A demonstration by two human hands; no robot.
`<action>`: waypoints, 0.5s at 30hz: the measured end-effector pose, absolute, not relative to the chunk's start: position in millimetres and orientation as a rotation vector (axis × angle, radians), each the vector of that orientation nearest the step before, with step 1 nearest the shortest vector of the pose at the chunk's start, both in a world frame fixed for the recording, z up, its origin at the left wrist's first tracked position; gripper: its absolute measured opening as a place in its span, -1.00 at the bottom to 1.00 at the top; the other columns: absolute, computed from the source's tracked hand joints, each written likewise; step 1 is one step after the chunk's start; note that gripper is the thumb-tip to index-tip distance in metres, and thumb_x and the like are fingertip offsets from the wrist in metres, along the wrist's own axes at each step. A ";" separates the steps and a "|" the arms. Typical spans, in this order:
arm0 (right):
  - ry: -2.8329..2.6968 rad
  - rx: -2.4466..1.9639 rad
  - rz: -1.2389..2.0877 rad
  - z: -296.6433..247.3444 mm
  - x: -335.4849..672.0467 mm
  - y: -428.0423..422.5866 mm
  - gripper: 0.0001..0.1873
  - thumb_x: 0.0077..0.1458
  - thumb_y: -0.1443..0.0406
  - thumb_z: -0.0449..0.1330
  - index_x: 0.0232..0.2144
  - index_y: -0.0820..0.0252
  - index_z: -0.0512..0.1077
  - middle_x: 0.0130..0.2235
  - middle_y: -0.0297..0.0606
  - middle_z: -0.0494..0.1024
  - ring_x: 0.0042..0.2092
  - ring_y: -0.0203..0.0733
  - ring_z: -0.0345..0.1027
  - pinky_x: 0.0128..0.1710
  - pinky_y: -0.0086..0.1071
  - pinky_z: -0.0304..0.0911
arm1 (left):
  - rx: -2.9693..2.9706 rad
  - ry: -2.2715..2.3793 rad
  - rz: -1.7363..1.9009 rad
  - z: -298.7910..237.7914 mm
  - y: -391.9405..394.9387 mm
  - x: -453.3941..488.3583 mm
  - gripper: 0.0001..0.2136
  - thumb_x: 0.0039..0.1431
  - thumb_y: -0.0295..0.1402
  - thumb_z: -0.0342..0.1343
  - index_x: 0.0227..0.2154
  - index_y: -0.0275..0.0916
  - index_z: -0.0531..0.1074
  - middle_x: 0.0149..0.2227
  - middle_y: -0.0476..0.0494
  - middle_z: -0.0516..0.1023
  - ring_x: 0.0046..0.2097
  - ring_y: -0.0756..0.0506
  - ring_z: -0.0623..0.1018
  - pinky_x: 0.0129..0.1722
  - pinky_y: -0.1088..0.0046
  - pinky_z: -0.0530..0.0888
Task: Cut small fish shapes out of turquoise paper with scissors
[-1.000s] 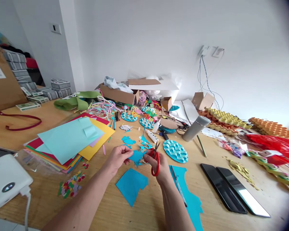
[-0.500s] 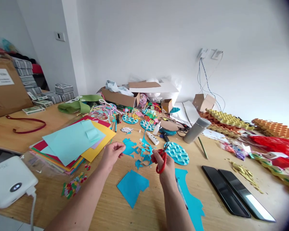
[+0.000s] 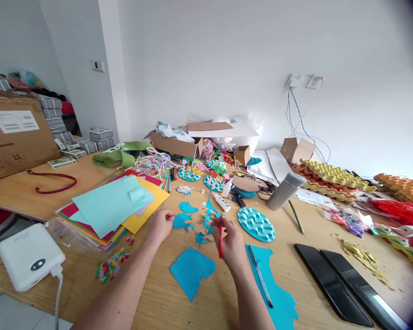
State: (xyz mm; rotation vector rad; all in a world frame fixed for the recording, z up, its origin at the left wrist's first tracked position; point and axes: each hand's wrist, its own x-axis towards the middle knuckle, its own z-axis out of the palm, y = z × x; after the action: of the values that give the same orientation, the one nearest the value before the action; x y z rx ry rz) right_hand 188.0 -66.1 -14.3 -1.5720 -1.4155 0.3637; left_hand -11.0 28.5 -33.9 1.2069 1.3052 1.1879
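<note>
My left hand is closed in a pinch at the edge of a blue paper fish cutout. A second blue paper fish lies just beyond it. Red-handled scissors are in my right hand, turned edge-on, their blades mostly hidden by the fingers. Several small blue paper scraps lie between the hands. Closer to me, a larger blue paper piece rests flat. Beside my right forearm, a pen lies on a long blue sheet.
Stacked coloured paper and a white power bank are on the left. A wavy-patterned blue oval, glue bottle and grey flask stand or lie beyond my right hand. Two black phones lie at right, egg trays behind.
The scissors have turned edge-on and dipped in my right hand. My left hand now touches a blue fish that shows apart from the other one. The view has shifted slightly.
</note>
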 end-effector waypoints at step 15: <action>-2.223 -1.775 -0.123 -22.6 147.0 -61.4 -0.85 -0.07 0.45 0.13 -0.40 0.14 0.30 -0.37 -0.23 0.51 -0.20 0.00 0.25 -0.20 -0.19 0.09 | 0.768 1.171 1.453 -27.1 30.7 -12.6 -0.66 -0.28 -0.20 0.23 -0.42 -0.31 0.43 -0.54 0.03 0.41 -0.60 0.08 0.31 -0.64 0.57 0.18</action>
State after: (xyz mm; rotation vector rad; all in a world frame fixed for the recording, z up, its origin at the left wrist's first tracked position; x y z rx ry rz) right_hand 147.0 -61.4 -22.6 -1.7747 -2.2233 -0.1230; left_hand -12.6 30.7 -27.1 0.7682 1.1715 1.4530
